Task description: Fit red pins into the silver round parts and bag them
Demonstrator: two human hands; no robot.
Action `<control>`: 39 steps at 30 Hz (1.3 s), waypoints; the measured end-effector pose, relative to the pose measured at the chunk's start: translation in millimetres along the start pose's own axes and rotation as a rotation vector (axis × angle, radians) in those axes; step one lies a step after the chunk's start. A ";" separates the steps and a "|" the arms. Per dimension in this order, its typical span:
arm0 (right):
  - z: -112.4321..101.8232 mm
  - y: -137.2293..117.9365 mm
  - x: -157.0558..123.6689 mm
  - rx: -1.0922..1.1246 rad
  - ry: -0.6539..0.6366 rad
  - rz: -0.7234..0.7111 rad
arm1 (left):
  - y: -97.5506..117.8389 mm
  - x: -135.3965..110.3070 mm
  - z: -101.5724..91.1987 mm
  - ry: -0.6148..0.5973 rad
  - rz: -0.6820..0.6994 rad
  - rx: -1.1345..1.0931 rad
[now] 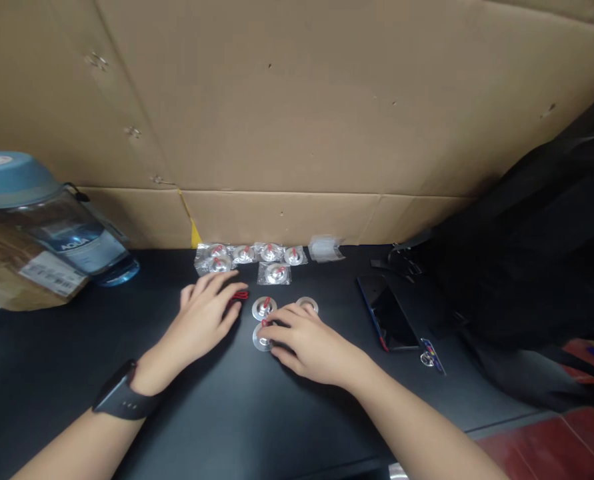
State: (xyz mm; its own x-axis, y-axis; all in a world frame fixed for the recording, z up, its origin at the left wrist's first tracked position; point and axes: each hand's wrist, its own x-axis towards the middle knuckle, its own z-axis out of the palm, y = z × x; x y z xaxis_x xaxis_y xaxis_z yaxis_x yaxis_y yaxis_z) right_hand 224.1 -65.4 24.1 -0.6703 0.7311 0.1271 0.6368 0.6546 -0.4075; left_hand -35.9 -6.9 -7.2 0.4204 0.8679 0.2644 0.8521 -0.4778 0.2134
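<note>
My left hand (203, 312), a black watch (121, 392) on its wrist, hovers low over the dark table with fingers spread. Red cord loops (240, 295) lie by its thumb and index finger, partly covered. The fingers of my right hand (301, 339) are on a silver finger cymbal (261, 343) with a red loop; they hide part of it. Just behind it, touching or nearly so, lies another finger cymbal (263, 307) with a red loop. A third silver disc (308, 304) shows behind my right knuckles, its lower part hidden.
Several bagged cymbals (275, 273) and clear plastic bags (325, 249) lie near the cardboard wall (297, 133). A water bottle (89, 247) and cardboard box (21, 267) stand left. Right are a phone (389, 313), a keyring (429, 359) and a black bag (517, 253).
</note>
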 end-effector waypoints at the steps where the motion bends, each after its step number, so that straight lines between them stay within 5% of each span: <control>1: 0.8 0.0 0.0 0.004 -0.007 -0.006 | -5.5 0.9 0.7 0.026 -0.061 0.047; 7: 0.3 1.2 -0.3 0.060 -0.003 -0.011 | -26.8 1.5 9.2 -0.048 -0.164 0.108; 24: 1.7 0.4 -0.4 0.129 -0.010 -0.011 | -13.4 1.1 5.0 -0.038 -0.169 0.128; 33: 5.1 1.0 0.9 0.123 0.001 -0.037 | -2.3 0.7 9.5 0.023 0.064 -0.004; 39: -8.2 12.7 2.9 0.046 0.170 0.033 | 10.1 -5.7 6.5 -0.113 0.315 -0.187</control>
State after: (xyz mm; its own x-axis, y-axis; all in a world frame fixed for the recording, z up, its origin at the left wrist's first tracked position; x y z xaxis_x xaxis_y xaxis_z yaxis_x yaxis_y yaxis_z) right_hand 233.4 -53.3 26.8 -0.5727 0.7768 0.2620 0.6368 0.6228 -0.4546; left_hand -27.7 -15.7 -12.7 0.6930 0.6794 0.2412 0.6086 -0.7306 0.3094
